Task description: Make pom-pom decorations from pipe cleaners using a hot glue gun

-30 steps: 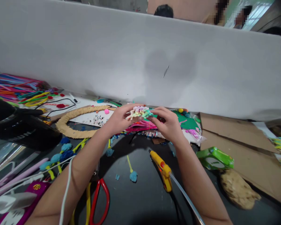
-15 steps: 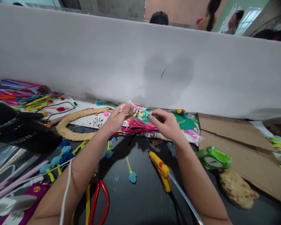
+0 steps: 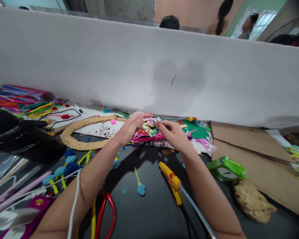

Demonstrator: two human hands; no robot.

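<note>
My left hand (image 3: 131, 127) and my right hand (image 3: 173, 132) meet above the far side of the dark table. Together they pinch a small bag of pastel pom-poms (image 3: 149, 125) between their fingertips. The fingers of both hands are closed on it. Under the bag lies a bundle of pink pipe cleaners (image 3: 146, 136). A yellow glue gun (image 3: 173, 182) lies on the table just below my right wrist.
A tan wrapped ring (image 3: 83, 131) lies to the left, with coloured pipe cleaners (image 3: 22, 99) beyond it. Red-handled scissors (image 3: 106, 212) rest near my left forearm. A green box (image 3: 226, 167), cardboard (image 3: 256, 149) and a grey partition (image 3: 149, 66) stand around; people are behind the partition.
The pom-pom bag has tilted and been drawn in tighter between both hands. My right hand has moved left and up to meet my left hand.
</note>
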